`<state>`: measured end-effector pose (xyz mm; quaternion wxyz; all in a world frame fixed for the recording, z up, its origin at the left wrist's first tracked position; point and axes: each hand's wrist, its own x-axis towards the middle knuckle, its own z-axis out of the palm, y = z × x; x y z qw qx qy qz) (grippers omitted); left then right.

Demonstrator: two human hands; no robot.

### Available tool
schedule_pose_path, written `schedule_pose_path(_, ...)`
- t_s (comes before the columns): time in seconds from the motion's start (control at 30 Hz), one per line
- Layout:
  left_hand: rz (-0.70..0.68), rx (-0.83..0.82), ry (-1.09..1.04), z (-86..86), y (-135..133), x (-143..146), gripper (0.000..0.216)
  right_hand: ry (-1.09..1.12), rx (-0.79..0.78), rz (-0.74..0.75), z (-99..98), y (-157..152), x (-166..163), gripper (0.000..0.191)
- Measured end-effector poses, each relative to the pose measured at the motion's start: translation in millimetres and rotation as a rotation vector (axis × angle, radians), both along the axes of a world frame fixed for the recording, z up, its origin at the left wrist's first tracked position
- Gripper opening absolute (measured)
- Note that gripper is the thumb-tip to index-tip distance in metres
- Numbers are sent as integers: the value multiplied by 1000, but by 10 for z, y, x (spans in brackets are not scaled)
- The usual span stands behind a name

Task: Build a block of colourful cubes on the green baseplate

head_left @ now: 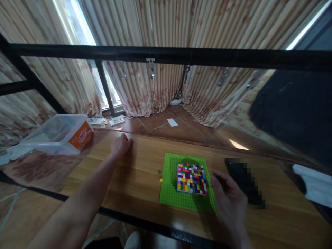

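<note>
A green baseplate (171, 190) lies on the wooden table (140, 180), with a flat block of many-coloured small bricks (192, 178) built on its middle. My right hand (228, 202) rests at the plate's right edge, fingers curled, with a small green piece showing at the fingertips. My left hand (120, 144) reaches far to the left and lies on the table's back edge, fingers bent down over it. Two tiny loose pieces (160, 175), one green and one yellow, lie just left of the plate.
A clear plastic box (55, 135) with an orange label sits at the left end of the table. A dark pixelated object (245, 181) lies right of my right hand. A black metal rail (181, 55) crosses in front of curtains. White cloth (315, 185) lies at far right.
</note>
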<state>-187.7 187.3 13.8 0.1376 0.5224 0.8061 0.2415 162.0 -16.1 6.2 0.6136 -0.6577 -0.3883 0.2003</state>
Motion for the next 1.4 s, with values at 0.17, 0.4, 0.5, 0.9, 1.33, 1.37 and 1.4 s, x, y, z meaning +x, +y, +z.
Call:
schedule_pose_path(0.17,-110,-22,35,-27,46,40,12,90,-10,44,1,13,-15,30)
schedule_pose_path(0.4,-233,11,-186,34,-513,341,16,60,39,121,12,-65,9,28)
schedule_pose_path(0.5,-319,4,-369,111,-948,690,26,35,34,181,-1,-105,34,29)
schedule_pose_path(0.9,-243,-74,-1308,315,-1660,1521,44,-139,-14,233,78,-145,47,33)
schedule_pose_path(1.33,-285,-119,-1341,221,-1645,1730,36,-67,-135,319,-23,-139,72,29)
schedule_pose_path(1.37,-292,-123,-1334,205,-1649,1743,35,-89,-131,317,-19,-139,73,28)
schedule_pose_path(1.4,-299,-128,-1326,191,-1654,1760,35,-110,-124,312,-15,-138,71,27)
